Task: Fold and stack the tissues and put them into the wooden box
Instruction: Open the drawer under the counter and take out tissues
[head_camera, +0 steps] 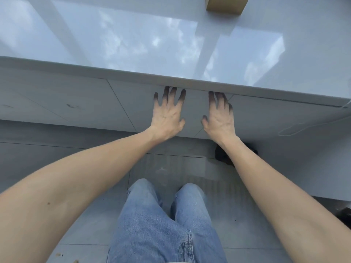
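We read no writing. Our left hand [167, 116] and right hand [219, 118] spread empty fingers [182, 96] under the worktop's [171, 44] near edge; the wooden box [225, 5] sits far right.

Glossy white countertop [133, 40] with sky reflections, above grey tiled floor [79, 215].

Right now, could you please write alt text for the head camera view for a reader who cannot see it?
Both bare hands, the left hand and right hand, reach with spread, empty fingers under the front edge of a glossy white countertop. Only a corner of a tan wooden box shows at the far edge; no tissues are visible. Blue jeans and grey floor tiles fill the foreground.
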